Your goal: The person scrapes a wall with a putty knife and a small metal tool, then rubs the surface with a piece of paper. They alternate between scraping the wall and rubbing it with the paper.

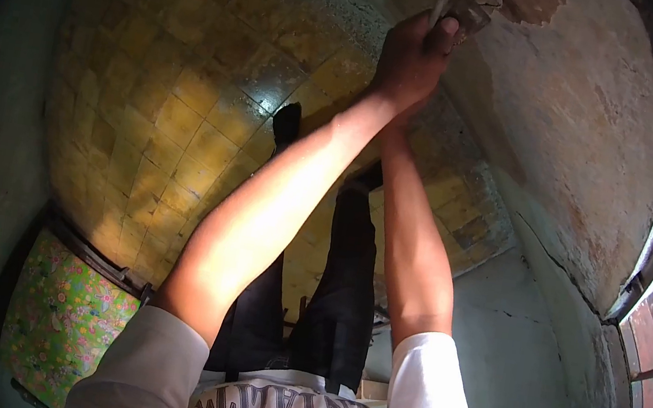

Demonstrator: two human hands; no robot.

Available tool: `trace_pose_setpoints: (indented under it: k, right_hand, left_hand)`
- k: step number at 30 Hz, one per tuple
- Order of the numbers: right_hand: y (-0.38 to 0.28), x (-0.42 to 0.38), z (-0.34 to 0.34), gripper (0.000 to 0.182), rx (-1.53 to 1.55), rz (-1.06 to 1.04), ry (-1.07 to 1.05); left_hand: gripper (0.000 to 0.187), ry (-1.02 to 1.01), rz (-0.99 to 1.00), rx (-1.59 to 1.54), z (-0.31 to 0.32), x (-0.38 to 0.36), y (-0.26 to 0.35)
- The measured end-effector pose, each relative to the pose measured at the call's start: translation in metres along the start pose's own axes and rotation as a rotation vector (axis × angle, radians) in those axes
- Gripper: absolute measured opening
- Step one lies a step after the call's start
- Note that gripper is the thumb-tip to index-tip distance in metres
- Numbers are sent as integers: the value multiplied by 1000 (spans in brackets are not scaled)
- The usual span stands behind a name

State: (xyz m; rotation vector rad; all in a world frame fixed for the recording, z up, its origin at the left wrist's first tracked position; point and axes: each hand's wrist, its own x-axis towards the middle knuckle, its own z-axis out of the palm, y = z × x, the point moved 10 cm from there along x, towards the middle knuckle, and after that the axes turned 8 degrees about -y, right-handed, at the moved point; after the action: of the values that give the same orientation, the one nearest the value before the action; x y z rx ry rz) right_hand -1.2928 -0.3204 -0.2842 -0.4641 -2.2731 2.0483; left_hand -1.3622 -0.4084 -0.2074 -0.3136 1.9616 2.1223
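1. Our left hand [414,64] reaches to 1 o'clock, its fingers closed around a flat, plate-like tool [471,17] with the thumb along it. A firm but unstrained grip should give us good control of the angle.

2. Our right hand [412,117] lies mostly behind the left, near the wrist. We cannot tell whether its fingers are clenched or released. If it braces the left, we do best to set it clear of the tool's edge.

3. The tool is close to the wall [572,122]; whether it touches, we cannot tell. At contact, a shallow angle and light, even pressure would suit this blotchy surface better than a jab.

4. A rough-edged brown patch [534,1] sits at about 2 o'clock from the tool. Its edge looks brittle, so short, gentle strokes seem wise there, with our face back from any crumbs.

5. Both arms are stretched far out. A small step nearer would probably let our elbows bend and steady the pressure.

6. Our feet are on the tiled floor [191,97], towards 12 o'clock; its shiny spot at 11 may be slippery, so we should place our weight with care.
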Motion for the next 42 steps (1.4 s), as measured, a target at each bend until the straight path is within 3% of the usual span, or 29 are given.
trace_pose_setpoints:
  k: [10,18,24,29,33,36,39,42]
  right_hand:
    - [-4,-2,-6,19,-20,9,21]
    - [-10,-7,-7,21,-26,6,31]
    - [-5,-5,-5,21,-62,-4,52]
    - [-11,4,-28,20,-22,112,-13]
    - [-42,32,-22,23,-104,-7,-78]
    - [-72,44,-18,35,-167,-113,-100]
    - [-97,42,-6,41,-89,-161,-155]
    - [-94,16,-6,41,-44,-7,-143]
  left_hand:
    - [35,-15,38,-28,4,1,6]
    - [33,-58,-99,-136,8,-2,-10]
    - [31,-53,-24,-64,3,2,-10]
    - [31,-129,-182,-377,28,2,-28]
    - [32,-115,-203,-423,28,-3,-16]
    - [32,-81,-9,-351,14,21,27]
    - [29,-72,-130,-519,7,6,40]
    - [33,51,-135,-507,-1,-6,34]
